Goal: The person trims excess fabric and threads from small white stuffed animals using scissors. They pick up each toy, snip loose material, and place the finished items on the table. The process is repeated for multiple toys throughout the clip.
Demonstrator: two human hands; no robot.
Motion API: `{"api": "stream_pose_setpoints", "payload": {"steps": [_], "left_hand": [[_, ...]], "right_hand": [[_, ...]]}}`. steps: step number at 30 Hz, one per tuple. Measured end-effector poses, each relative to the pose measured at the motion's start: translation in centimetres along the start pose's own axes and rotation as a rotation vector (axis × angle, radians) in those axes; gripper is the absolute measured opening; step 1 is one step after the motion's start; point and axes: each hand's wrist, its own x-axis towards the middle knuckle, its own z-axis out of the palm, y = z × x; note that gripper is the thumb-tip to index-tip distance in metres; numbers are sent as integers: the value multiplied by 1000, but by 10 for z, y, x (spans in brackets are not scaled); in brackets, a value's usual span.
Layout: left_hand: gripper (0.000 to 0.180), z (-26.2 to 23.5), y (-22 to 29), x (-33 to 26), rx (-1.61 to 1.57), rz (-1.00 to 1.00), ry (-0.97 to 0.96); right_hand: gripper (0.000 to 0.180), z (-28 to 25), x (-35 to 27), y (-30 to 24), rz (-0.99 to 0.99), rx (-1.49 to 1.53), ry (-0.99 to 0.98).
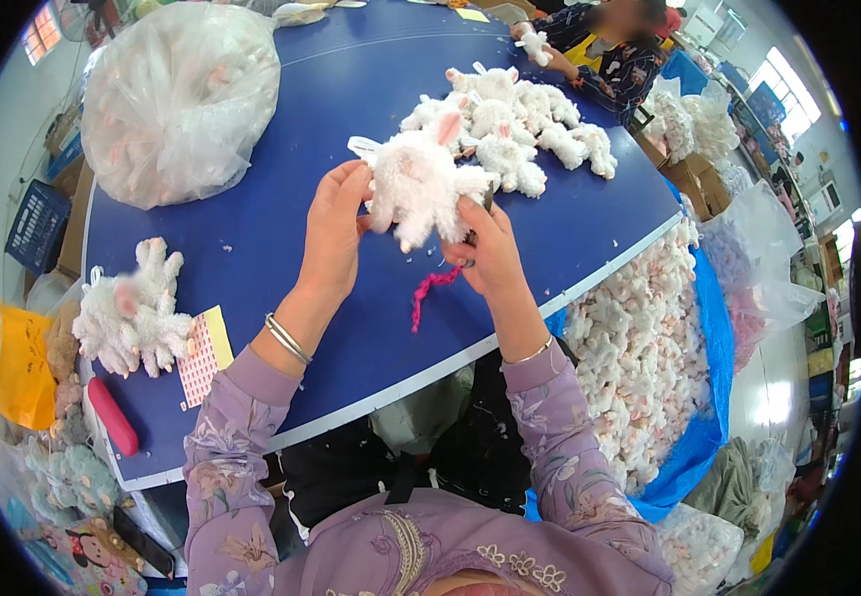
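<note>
Over the blue table, I hold a fluffy white plush toy [412,184] with pink ears and a white tag between both hands. My left hand [336,223] is closed on its left side, near the tag. My right hand [492,248] has its thumb pressed to the toy's lower right side. A small dark tool [470,238] with a bright pink cord [435,288] hanging from it also sits in that hand; fingers and fur hide most of its shape. Behind the held toy lies a pile of similar white plush toys [510,119].
A big clear bag of plush [182,99] stands far left on the blue table [281,268]. More toys [132,308], a sticker sheet [202,363] and a pink case [112,415] lie left. Right is a blue-lined heap of toys [639,348]. Across the table, a person [609,55] holds a toy.
</note>
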Motion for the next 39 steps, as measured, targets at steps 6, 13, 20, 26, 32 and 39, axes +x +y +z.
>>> {"api": "stream_pose_setpoints", "payload": {"steps": [6,13,20,26,32,39], "left_hand": [[38,3,7,-3,-57,-57,-181],[29,0,4,-5,-20,-81,-94],[33,2,6,0,-199,-23,-153],[24,-35,-14,23,145,174,197],[26,-52,-51,35,429,107,190],[43,-38,-47,32,133,-71,59]], "right_hand": [[20,-6,-2,3,35,47,-65],[20,-5,1,7,72,-101,-73],[25,-9,-1,-13,7,-283,149],[49,-35,-8,-99,-506,273,-330],[54,-31,55,2,-199,-1162,157],[31,-11,55,25,-112,-1165,5]]}}
